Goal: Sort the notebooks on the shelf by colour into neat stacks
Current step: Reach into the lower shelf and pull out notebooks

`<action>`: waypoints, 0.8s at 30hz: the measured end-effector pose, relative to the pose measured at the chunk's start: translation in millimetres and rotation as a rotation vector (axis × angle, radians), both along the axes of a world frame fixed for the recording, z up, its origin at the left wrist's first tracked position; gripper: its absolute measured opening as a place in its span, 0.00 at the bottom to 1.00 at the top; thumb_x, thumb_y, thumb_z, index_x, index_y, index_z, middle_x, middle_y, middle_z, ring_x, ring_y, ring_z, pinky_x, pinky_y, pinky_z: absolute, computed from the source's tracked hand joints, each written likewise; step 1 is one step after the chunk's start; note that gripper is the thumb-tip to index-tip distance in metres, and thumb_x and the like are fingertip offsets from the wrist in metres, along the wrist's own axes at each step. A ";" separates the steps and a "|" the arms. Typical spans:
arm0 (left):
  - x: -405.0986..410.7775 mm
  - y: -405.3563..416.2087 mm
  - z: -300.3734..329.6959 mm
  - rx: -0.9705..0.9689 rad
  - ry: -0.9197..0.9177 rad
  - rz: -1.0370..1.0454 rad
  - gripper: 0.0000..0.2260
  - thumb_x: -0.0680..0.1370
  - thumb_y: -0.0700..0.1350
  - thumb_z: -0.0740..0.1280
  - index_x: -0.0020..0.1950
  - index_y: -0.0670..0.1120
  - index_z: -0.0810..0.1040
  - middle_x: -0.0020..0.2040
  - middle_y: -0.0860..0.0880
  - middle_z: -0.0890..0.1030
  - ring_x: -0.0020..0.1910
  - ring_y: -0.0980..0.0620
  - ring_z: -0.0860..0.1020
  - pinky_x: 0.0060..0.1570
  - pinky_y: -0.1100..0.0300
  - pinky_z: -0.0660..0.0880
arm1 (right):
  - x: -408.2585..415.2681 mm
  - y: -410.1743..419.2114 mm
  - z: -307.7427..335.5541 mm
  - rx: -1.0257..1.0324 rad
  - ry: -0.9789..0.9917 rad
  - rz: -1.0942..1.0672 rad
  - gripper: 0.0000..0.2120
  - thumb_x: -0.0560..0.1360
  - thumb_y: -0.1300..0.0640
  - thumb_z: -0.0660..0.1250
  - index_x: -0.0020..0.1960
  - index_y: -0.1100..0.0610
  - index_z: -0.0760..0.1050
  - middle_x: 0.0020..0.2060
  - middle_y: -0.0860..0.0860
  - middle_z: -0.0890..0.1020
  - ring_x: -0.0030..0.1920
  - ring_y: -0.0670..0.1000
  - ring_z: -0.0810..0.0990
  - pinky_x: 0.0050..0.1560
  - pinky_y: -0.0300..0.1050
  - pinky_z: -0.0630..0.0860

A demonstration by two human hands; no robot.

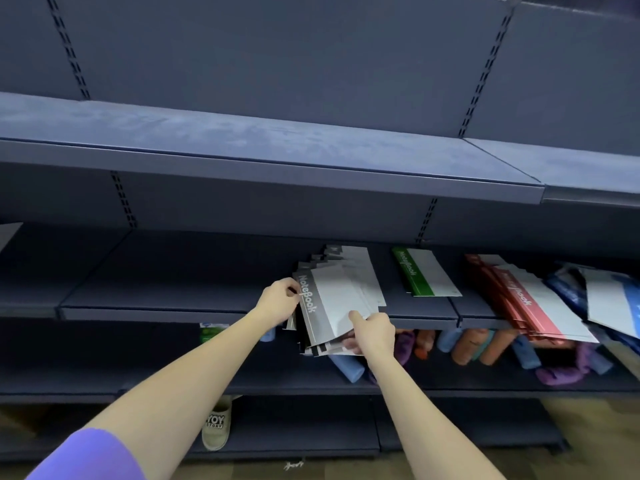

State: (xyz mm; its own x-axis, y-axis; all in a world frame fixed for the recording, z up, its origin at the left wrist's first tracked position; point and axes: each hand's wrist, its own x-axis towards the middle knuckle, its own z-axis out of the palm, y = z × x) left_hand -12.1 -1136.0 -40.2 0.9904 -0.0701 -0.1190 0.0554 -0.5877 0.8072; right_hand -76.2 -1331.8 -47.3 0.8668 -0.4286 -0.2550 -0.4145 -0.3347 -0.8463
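From the head view, the grey notebook stack is being squared up on the middle shelf, its near end overhanging the front lip. The stack's left edge is pinched by the left hand; the near right corner is gripped by the right hand, thumb on top. The green notebook, red stack and blue pile are seen to the right. Next, the greys should probably be pushed back flush.
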 end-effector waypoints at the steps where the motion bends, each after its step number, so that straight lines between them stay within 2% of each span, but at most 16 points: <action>1: 1.3 -0.6 -2.1 0.020 0.001 -0.023 0.09 0.81 0.40 0.62 0.59 0.48 0.78 0.48 0.49 0.80 0.45 0.50 0.76 0.43 0.60 0.72 | -0.7 0.5 -1.3 -0.067 0.040 0.005 0.16 0.77 0.51 0.64 0.37 0.61 0.72 0.24 0.51 0.82 0.26 0.50 0.83 0.38 0.49 0.83; 4: 3.5 -2.5 -7.6 0.069 0.000 -0.093 0.14 0.81 0.41 0.62 0.66 0.47 0.76 0.59 0.49 0.78 0.44 0.50 0.77 0.41 0.61 0.72 | -1.5 2.6 -2.2 -0.172 0.122 -0.004 0.19 0.77 0.43 0.60 0.44 0.59 0.78 0.27 0.47 0.84 0.30 0.49 0.84 0.45 0.50 0.82; 6: 4.2 -4.6 -10.4 0.069 -0.003 -0.133 0.15 0.81 0.41 0.62 0.68 0.48 0.75 0.63 0.50 0.77 0.47 0.49 0.78 0.43 0.61 0.73 | -3.7 2.8 -0.1 -0.293 0.149 -0.034 0.22 0.77 0.39 0.59 0.50 0.58 0.75 0.37 0.48 0.85 0.39 0.52 0.83 0.48 0.49 0.79; 9: 5.2 -7.5 -13.4 0.133 -0.016 -0.217 0.18 0.81 0.42 0.63 0.72 0.47 0.72 0.70 0.48 0.74 0.63 0.47 0.76 0.57 0.60 0.72 | -8.7 5.5 1.5 -0.444 0.142 -0.037 0.23 0.77 0.42 0.65 0.60 0.58 0.62 0.47 0.50 0.74 0.47 0.57 0.77 0.45 0.49 0.72; 10: 5.5 -8.3 -14.4 0.169 -0.025 -0.249 0.19 0.81 0.42 0.63 0.73 0.47 0.71 0.71 0.48 0.73 0.67 0.47 0.73 0.61 0.59 0.70 | -10.7 7.0 0.2 -0.483 0.118 -0.031 0.25 0.76 0.44 0.67 0.61 0.57 0.60 0.49 0.51 0.71 0.49 0.58 0.77 0.43 0.49 0.71; 12: 6.1 -9.4 -15.4 0.216 -0.053 -0.310 0.19 0.81 0.41 0.63 0.73 0.45 0.71 0.71 0.47 0.72 0.68 0.46 0.72 0.63 0.59 0.69 | -13.3 10.2 -5.8 -0.589 0.060 0.003 0.24 0.75 0.48 0.69 0.62 0.57 0.62 0.54 0.53 0.69 0.54 0.58 0.75 0.42 0.49 0.71; 15: 8.9 -9.1 -21.3 0.227 -0.089 -0.355 0.16 0.80 0.38 0.64 0.68 0.42 0.75 0.69 0.45 0.74 0.67 0.44 0.72 0.64 0.57 0.69 | -19.2 19.7 -16.2 -0.733 -0.107 0.143 0.20 0.74 0.46 0.70 0.60 0.55 0.71 0.57 0.53 0.71 0.56 0.56 0.73 0.50 0.47 0.72; 17: 11.3 -6.3 -27.3 0.224 -0.098 -0.364 0.18 0.79 0.38 0.64 0.69 0.44 0.74 0.72 0.46 0.71 0.70 0.43 0.69 0.68 0.52 0.68 | -24.1 28.8 -21.8 -0.759 -0.190 0.310 0.25 0.72 0.40 0.71 0.62 0.53 0.75 0.59 0.50 0.72 0.60 0.54 0.71 0.58 0.47 0.70; 19: 12.1 -3.6 -32.2 0.246 -0.105 -0.369 0.22 0.79 0.39 0.64 0.73 0.46 0.71 0.77 0.47 0.65 0.75 0.42 0.64 0.73 0.48 0.64 | -29.1 37.4 -27.6 -0.805 -0.181 0.479 0.30 0.69 0.37 0.72 0.66 0.49 0.73 0.64 0.48 0.70 0.66 0.51 0.67 0.66 0.48 0.65; 21: 11.7 -1.4 -35.4 0.255 -0.108 -0.363 0.23 0.80 0.39 0.63 0.75 0.47 0.68 0.79 0.46 0.61 0.76 0.42 0.61 0.74 0.48 0.62 | -31.8 42.8 -34.7 -0.876 -0.178 0.537 0.30 0.70 0.44 0.75 0.69 0.47 0.71 0.68 0.47 0.68 0.69 0.51 0.64 0.68 0.47 0.62; 24: 10.7 3.8 -36.8 0.225 -0.107 -0.354 0.23 0.80 0.39 0.63 0.76 0.47 0.67 0.77 0.45 0.64 0.71 0.42 0.68 0.70 0.50 0.67 | -27.7 48.2 -40.7 -0.924 -0.196 0.508 0.27 0.69 0.54 0.77 0.65 0.47 0.73 0.66 0.48 0.72 0.67 0.53 0.68 0.65 0.49 0.65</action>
